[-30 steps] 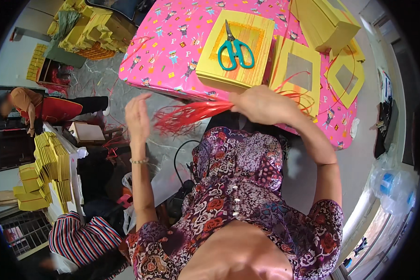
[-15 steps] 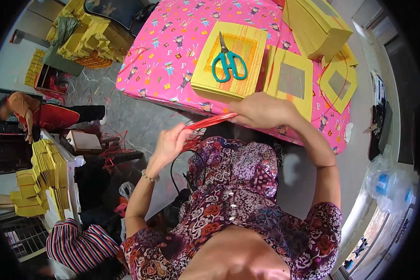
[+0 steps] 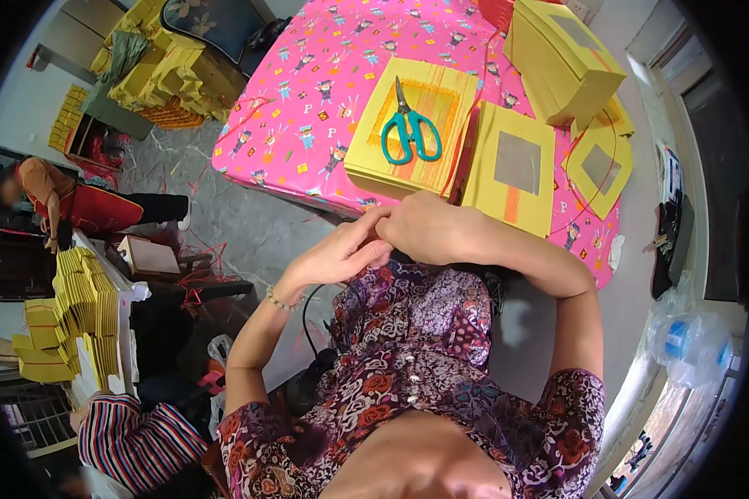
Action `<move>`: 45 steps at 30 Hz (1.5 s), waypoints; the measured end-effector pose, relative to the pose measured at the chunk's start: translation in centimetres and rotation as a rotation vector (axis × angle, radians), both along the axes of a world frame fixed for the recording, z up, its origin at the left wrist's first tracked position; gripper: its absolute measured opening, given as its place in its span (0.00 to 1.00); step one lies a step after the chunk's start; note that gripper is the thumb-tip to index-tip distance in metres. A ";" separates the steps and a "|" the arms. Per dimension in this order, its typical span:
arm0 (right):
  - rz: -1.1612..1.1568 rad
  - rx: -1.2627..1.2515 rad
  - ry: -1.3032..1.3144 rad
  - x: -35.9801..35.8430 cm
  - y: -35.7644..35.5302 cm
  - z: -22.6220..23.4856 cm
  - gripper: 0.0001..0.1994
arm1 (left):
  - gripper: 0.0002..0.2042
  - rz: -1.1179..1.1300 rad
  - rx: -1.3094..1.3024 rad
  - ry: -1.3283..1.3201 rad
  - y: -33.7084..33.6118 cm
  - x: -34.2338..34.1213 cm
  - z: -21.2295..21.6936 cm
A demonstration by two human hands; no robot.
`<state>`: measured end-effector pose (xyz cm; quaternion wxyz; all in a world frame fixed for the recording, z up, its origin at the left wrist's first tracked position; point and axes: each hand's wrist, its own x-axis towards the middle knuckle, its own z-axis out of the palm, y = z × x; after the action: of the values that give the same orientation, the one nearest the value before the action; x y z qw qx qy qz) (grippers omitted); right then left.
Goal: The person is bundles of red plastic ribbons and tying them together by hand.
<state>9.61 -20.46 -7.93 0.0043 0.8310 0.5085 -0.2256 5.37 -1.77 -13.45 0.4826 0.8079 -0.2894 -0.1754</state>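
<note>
Two hands meet at the near edge of the worktop (image 3: 308, 108), a surface covered in pink patterned cloth — the left hand (image 3: 333, 254) with fingers curled narrow and its fingertips pressed against the right hand (image 3: 429, 226), which is closed in a loose fist over something too small to make out; whether a strand or cord is pinched between them cannot be told from this view. Just beyond the knuckles lies a stack of flat yellow cards (image 3: 412, 125) with a pair of teal-handled scissors (image 3: 409, 129) resting on top, blades pointing away from the person. Beside that stack, to the right, lies a yellow card with a grey window (image 3: 512, 166), a thin red strand (image 3: 459, 154) running along the gap between the two. Farther off sit another windowed yellow piece (image 3: 597, 166) and a tall yellow box stack (image 3: 562, 54). Judging by the pose, the work in hand is a fine pinch-and-gather between the fingertips, and it would go best kept low and close to the body — grip firm in the right hand, the left feeding or smoothing with small movements — so that nothing drags across the cards or nudges the scissors. At the left, another person in an orange top (image 3: 42, 187) bends near more yellow stacks (image 3: 83, 308), and a striped sleeve (image 3: 137, 437) shows at the lower left.
</note>
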 end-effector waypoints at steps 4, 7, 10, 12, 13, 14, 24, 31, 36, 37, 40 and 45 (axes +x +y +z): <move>-0.058 0.094 0.100 0.4 -0.7 0.5 0.09 | 0.16 -0.046 -0.199 0.157 -0.1 0.5 -0.1; -0.183 0.173 0.128 1.2 -2.3 0.7 0.10 | 0.15 -0.003 0.062 0.387 0.2 1.0 0.5; -0.250 0.269 0.097 2.1 -3.3 1.9 0.11 | 0.14 0.061 -0.054 0.371 0.8 0.7 0.2; -0.335 0.476 -0.019 3.0 -4.7 1.3 0.10 | 0.14 0.256 -0.224 0.310 0.5 0.6 0.6; -0.326 0.557 -0.093 4.0 -5.3 0.4 0.09 | 0.13 0.284 -0.323 0.178 -0.2 0.7 1.2; -0.312 0.558 -0.089 4.4 -5.5 0.4 0.09 | 0.13 0.297 -0.323 0.175 -0.3 0.9 1.1; -0.823 1.394 0.271 3.0 -0.7 -3.5 0.09 | 0.11 0.572 -0.617 0.002 -5.0 2.8 0.1; -0.872 1.591 0.381 1.4 2.2 -5.2 0.13 | 0.11 0.666 -0.402 -0.291 -6.1 3.6 -0.4; -0.726 1.495 0.225 -0.7 3.7 -4.4 0.21 | 0.09 0.770 -0.639 -0.251 -5.3 2.8 1.4; -0.634 1.506 0.281 -0.8 4.4 -5.1 0.21 | 0.09 0.782 -0.738 -0.216 -4.7 2.5 2.4; -0.451 1.202 0.279 -2.7 5.5 -7.5 0.18 | 0.09 0.514 -1.200 -0.075 -2.3 1.6 6.5; -0.288 1.032 0.690 -6.0 7.6 -13.6 0.16 | 0.09 0.500 -1.312 -0.145 1.5 -1.4 13.3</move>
<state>3.62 -12.83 -21.49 -0.5911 0.6657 0.4069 -0.2049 4.01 -0.22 -0.17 0.8753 0.4021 -0.1727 0.2057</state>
